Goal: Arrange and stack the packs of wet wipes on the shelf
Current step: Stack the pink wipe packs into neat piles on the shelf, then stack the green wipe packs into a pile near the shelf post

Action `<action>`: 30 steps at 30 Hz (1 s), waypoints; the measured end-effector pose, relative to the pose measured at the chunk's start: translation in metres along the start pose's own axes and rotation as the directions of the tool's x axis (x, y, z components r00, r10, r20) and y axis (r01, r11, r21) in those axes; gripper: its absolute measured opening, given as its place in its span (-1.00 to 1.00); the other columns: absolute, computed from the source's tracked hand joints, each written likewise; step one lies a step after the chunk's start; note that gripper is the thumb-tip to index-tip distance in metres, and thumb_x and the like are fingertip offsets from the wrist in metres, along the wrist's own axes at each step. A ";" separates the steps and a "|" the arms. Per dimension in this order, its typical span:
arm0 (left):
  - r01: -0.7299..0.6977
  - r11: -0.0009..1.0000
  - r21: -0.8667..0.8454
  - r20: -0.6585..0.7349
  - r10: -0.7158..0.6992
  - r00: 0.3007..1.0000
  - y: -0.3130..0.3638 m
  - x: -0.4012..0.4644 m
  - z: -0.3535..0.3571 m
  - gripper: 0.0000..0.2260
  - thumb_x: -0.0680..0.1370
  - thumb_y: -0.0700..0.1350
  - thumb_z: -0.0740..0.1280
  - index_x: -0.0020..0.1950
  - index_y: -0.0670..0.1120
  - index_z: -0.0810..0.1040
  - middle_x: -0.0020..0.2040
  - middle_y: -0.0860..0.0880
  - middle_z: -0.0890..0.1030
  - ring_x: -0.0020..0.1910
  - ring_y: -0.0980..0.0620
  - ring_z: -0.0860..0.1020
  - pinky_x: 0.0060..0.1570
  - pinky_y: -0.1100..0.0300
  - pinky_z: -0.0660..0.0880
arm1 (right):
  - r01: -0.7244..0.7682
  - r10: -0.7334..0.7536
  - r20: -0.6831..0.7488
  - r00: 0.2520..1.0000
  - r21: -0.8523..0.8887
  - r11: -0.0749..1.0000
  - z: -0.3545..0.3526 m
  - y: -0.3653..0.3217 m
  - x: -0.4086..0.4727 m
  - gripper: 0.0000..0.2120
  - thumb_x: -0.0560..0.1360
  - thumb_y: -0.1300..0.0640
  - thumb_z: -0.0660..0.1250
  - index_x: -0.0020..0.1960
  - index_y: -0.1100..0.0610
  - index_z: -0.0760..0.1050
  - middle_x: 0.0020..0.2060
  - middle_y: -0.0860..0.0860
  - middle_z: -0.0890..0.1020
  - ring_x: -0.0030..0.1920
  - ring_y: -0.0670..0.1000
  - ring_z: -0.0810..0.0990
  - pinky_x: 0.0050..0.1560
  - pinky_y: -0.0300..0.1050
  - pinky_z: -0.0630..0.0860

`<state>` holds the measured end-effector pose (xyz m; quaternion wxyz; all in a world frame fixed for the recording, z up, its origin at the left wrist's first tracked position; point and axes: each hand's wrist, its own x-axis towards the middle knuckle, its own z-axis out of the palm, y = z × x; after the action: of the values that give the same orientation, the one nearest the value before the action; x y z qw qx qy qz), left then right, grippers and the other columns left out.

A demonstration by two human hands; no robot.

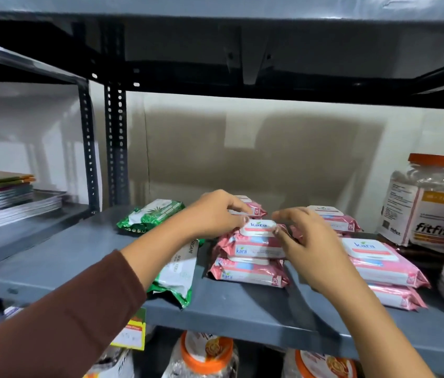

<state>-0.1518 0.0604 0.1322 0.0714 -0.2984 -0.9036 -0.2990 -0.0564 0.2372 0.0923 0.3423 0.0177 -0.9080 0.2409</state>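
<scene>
Squaring top pack (256, 231) on middle stack (249, 264); left hand (215, 214) and right hand (301, 236) pinch its ends, apparently for alignment.

On the shelf (242, 309) we log a two-pack stack (248, 257) at centre, another stack (384, 271) to its right. Two packs (151, 217) lie toward the left edge, jars (430, 203) at the right edge.
</scene>
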 end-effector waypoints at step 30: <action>0.560 0.795 0.233 -0.397 -0.448 0.801 -0.008 -0.106 0.019 -0.28 0.28 0.14 0.49 0.31 -0.05 0.26 -0.01 -0.09 0.53 0.05 -0.18 0.44 -0.10 0.06 0.38 | -0.061 0.109 -0.063 0.992 0.516 0.855 -0.019 -0.006 -0.079 -0.72 0.50 0.04 0.36 0.15 -0.26 0.57 -0.02 -0.17 0.69 -0.01 0.03 0.67 0.08 0.06 0.62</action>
<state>-0.0695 0.0132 0.0803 0.1846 0.0266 -0.9636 -0.1918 0.0172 0.2298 0.0578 0.3546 0.0573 -0.7947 0.4892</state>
